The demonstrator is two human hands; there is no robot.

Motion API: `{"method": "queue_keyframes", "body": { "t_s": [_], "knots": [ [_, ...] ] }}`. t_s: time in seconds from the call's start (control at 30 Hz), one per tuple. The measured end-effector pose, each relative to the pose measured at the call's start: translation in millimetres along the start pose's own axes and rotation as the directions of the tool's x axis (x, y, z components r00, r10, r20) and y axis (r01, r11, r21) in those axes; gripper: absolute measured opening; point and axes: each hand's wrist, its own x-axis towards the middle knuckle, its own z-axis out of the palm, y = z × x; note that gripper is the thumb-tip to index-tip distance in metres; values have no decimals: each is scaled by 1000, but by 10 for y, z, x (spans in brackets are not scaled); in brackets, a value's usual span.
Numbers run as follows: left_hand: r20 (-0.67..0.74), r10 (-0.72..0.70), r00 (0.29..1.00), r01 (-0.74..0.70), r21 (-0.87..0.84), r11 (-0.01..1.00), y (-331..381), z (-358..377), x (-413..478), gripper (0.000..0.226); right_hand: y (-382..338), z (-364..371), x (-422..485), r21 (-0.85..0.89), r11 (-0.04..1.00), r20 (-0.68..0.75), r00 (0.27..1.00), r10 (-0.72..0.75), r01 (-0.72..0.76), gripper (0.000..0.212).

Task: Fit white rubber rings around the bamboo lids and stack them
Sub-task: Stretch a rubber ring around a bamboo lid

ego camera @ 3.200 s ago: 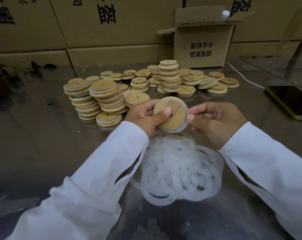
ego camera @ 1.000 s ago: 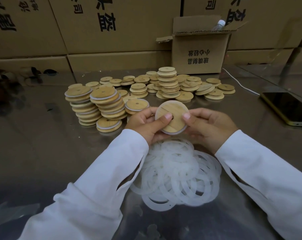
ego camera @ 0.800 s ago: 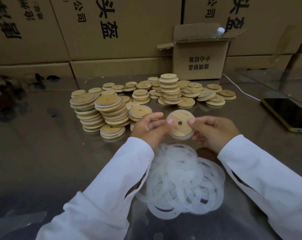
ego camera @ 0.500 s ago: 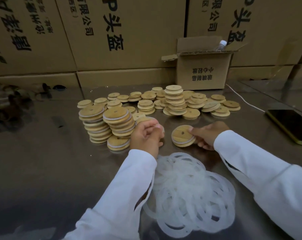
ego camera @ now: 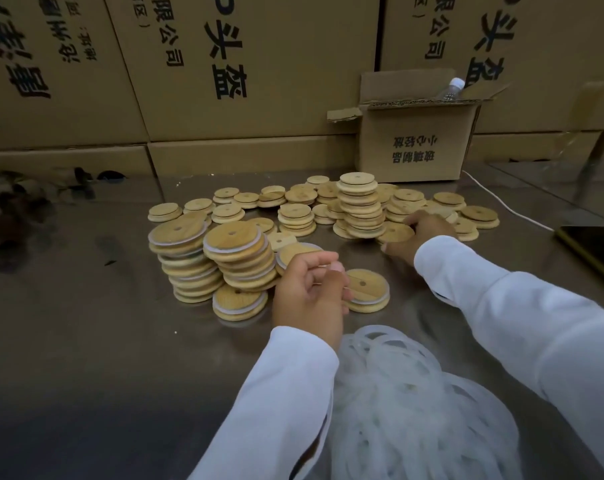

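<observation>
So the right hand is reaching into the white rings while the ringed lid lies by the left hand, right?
No. The head view shows the right hand on a bare lid at the back, not in the white rings. The ringed lid does lie by the left hand.

Bare left hand [ego camera: 307, 292], bare right hand [ego camera: 423, 233], long white sleeves [ego camera: 501, 306]
</observation>
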Motion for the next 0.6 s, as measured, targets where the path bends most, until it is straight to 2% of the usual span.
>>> {"method": "queue_keyframes", "body": {
  "t_s": [0.37, 0.6],
  "knots": [
    [33, 30, 999, -30, 29, 999, -2, 13, -27, 17, -27, 107, -30, -144, 989, -48, 998, -32, 25, 55],
    [31, 22, 999, -23, 37, 999, 18, -6, -55, 17, 95, -119, -420, -63, 998, 1, 1000, -13, 13, 51]
  ]
}}
